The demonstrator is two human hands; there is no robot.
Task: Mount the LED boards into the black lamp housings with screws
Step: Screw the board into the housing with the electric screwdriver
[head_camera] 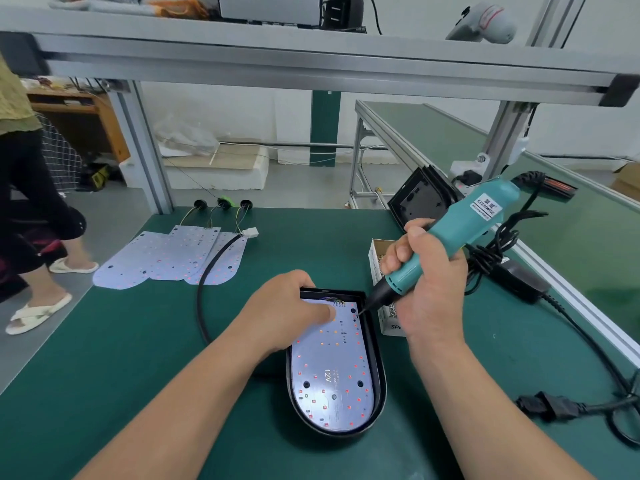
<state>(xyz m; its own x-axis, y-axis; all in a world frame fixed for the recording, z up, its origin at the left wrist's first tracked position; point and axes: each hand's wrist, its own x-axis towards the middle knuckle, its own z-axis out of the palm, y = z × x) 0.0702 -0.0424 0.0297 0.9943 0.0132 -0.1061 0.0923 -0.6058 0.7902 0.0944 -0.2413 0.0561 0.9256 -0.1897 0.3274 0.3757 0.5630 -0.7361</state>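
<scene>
The right grip (426, 282) was wrapped tight round the teal screwdriver (464, 230), its tip at the far right corner of the LED board (332, 372). The left grip (289, 311) pressed flat fingers (322, 311) on that board, which lay inside the black lamp housing (381, 382) on the green surface (121, 375). More boards (166, 259) lay further left

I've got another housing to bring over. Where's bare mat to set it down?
Bare mat lies left of the housing, between the loose LED boards and the near edge. Crowded on the right: screw box, screwdriver, power cords.
</scene>
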